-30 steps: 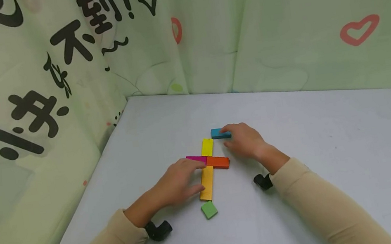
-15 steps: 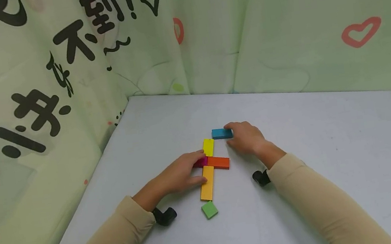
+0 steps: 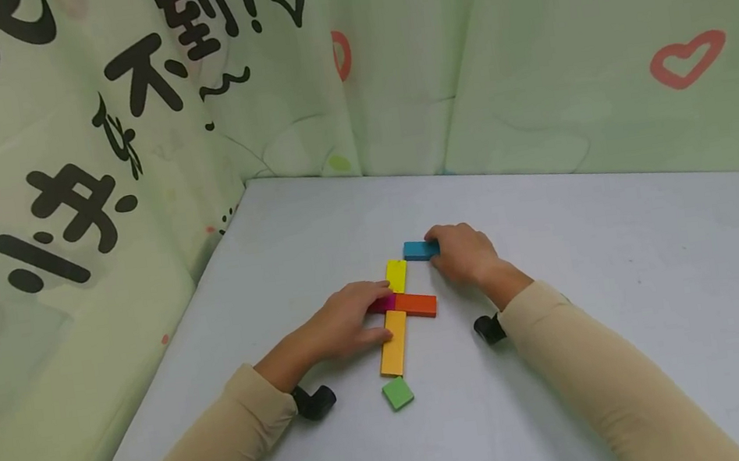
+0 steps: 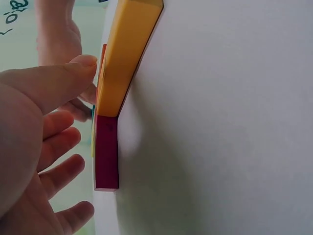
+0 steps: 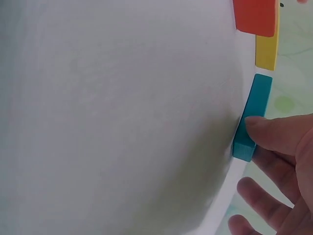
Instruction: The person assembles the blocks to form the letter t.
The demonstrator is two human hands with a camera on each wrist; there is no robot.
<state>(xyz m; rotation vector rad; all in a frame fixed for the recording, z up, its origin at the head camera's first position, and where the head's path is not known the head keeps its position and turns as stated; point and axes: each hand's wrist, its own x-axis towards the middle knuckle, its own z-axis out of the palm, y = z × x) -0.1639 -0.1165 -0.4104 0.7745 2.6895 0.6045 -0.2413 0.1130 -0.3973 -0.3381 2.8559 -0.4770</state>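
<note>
A blue block (image 3: 417,250) lies at the far end of the layout, and my right hand (image 3: 463,253) pinches its right end between thumb and forefinger. In the right wrist view the thumb rests on the near side of the blue block (image 5: 254,105). My left hand (image 3: 347,320) hovers with spread fingers over the magenta block (image 3: 387,304), its thumb tip at the edge of the amber block (image 3: 395,349). The left wrist view shows the magenta block (image 4: 106,152) end to end with the amber one. A red-orange block (image 3: 417,305) and a yellow block (image 3: 396,275) complete a cross shape.
A small green block (image 3: 398,393) sits turned at the near end of the amber block. All blocks lie on a white table (image 3: 598,293). A pale green curtain (image 3: 550,55) with printed writing and hearts hangs along the back and left edges.
My left hand has moved forward and slightly right, now covering most of the magenta block. My right hand stays at the blue block's right end, while the head view has shifted slightly.
</note>
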